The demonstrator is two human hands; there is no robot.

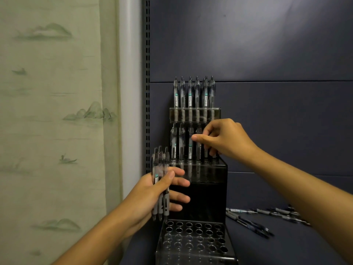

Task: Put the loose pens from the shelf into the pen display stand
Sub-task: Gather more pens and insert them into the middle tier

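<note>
A bundle of clear-barrelled pens (160, 180) with grey grips is being held upright in the left hand (158, 196), thumb pressed across it, beside the tiered black pen display stand (208, 196). A pen in the middle tier (198, 148) is being pinched by the curled right hand (223, 138). More loose pens (267, 217) are lying on the shelf (286, 243), right of the stand.

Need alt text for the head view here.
The right hand sets a pen into the middle tier of a tiered pen display stand while the left hand grips a bundle of pens. Loose pens lie on the shelf at right.
</note>
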